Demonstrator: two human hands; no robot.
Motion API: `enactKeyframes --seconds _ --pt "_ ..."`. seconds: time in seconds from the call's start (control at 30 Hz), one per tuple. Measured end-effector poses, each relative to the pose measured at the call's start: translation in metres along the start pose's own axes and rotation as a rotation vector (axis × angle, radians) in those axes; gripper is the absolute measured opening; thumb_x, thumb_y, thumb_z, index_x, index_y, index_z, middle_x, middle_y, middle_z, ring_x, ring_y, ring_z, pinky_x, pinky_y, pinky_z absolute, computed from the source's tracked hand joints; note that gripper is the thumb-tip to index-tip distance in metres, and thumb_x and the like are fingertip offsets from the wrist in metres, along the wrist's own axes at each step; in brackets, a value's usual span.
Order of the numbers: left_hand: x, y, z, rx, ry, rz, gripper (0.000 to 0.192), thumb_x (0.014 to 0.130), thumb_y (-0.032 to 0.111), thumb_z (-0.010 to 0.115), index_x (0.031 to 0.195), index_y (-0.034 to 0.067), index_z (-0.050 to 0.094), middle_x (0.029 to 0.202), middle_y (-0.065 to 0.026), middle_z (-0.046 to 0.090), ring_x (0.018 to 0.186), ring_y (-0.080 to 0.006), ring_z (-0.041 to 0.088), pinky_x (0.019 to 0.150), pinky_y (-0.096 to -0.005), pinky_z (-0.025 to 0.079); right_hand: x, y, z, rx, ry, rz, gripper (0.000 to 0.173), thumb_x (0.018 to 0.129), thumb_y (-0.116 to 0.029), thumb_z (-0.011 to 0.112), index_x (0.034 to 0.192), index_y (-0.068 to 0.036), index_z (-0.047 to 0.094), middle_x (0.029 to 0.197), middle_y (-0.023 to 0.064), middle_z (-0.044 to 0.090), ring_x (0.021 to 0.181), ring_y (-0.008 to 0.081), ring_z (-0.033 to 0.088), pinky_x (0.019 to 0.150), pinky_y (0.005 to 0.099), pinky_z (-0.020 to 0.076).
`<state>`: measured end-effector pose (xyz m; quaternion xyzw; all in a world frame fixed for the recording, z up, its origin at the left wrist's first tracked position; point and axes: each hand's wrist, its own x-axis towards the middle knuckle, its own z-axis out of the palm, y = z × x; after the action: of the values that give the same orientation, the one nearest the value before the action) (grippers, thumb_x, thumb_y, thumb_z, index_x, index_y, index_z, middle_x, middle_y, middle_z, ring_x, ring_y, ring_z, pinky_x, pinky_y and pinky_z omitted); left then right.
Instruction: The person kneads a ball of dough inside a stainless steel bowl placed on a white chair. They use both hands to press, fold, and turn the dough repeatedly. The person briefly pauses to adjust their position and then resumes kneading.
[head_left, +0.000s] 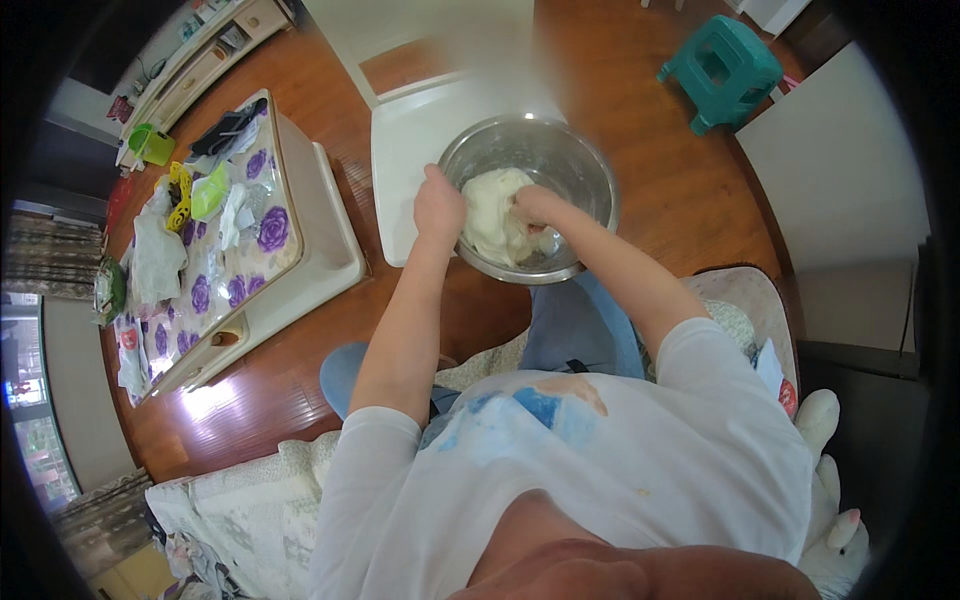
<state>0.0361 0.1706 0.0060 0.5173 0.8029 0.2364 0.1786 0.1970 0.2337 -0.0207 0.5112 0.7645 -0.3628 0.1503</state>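
Note:
A stainless steel bowl (585, 157) is before me, over the edge of a white chair seat (405, 150). Inside it lies a large lump of pale, soft dough (487, 206), slumped toward the bowl's left side. My left hand (439, 202) grips the bowl's left rim, thumb up. Reaching into the bowl from the right, my right hand (538, 206) has its curled fingers in the dough's right side; the fingertips are partly hidden. Thin smears of dough or flour cling to the inner wall.
To the left stands a low table (285, 262) under a purple-rose cover, with plastic bags (157, 255) and a bright green packet (209, 192) on it. A teal plastic stool (724, 71) is at the far right on the wooden floor (675, 202). A plush toy (832, 525) lies beside me.

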Motion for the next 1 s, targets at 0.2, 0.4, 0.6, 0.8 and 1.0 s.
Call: enactKeyframes --seconds 0.2,0.4,0.6,0.8,1.0 --pt "-0.004 0.004 0.001 -0.003 0.014 -0.065 0.028 0.079 0.005 0.053 0.102 -0.003 0.041 0.094 -0.0267 0.061 0.09 -0.0424 0.06 0.078 -0.0478 0.048 -0.044 0.034 -0.004 0.451 -0.089 -0.268 0.03 0.084 -0.029 0.062 0.082 0.001 0.065 0.068 0.0048 0.059 0.068 0.0105 0.06 0.057 0.0255 0.0507" --pt "-0.006 0.002 0.002 -0.011 0.029 -0.079 0.028 0.08 0.006 0.053 0.104 -0.003 0.041 0.095 -0.0276 0.061 0.091 -0.0427 0.06 0.078 -0.0475 0.049 -0.042 -0.014 0.024 -0.057 0.314 -0.536 0.03 0.083 -0.026 0.053 0.087 -0.001 0.067 0.082 0.0147 0.067 0.078 0.0273 0.065 0.071 0.0384 0.0507" --pt "-0.008 0.001 0.002 -0.049 0.042 -0.07 0.026 0.082 0.005 0.05 0.104 -0.004 0.041 0.096 -0.0282 0.06 0.092 -0.0426 0.06 0.079 -0.0477 0.048 -0.035 -0.037 0.038 -0.317 0.137 -0.143 0.026 0.08 -0.023 0.053 0.092 -0.008 0.07 0.097 0.0133 0.067 0.092 0.0275 0.064 0.077 0.0382 0.0486" --pt "-0.009 -0.001 0.001 -0.058 -0.003 -0.084 0.025 0.082 0.005 0.049 0.105 -0.004 0.041 0.096 -0.0276 0.06 0.093 -0.0423 0.059 0.08 -0.047 0.048 -0.022 -0.042 0.039 -0.477 0.098 -0.167 0.027 0.08 -0.023 0.052 0.09 -0.007 0.071 0.096 0.0127 0.068 0.09 0.0278 0.065 0.077 0.0391 0.0494" --pt "-0.005 0.0 -0.002 -0.081 -0.044 -0.1 0.022 0.084 0.003 0.047 0.104 -0.004 0.041 0.099 -0.0278 0.059 0.093 -0.0422 0.059 0.08 -0.0462 0.048 -0.001 -0.047 0.033 -0.606 -0.041 -0.149 0.02 0.076 -0.014 0.057 0.089 -0.008 0.072 0.093 0.0106 0.069 0.091 0.0265 0.065 0.073 0.0382 0.0499"
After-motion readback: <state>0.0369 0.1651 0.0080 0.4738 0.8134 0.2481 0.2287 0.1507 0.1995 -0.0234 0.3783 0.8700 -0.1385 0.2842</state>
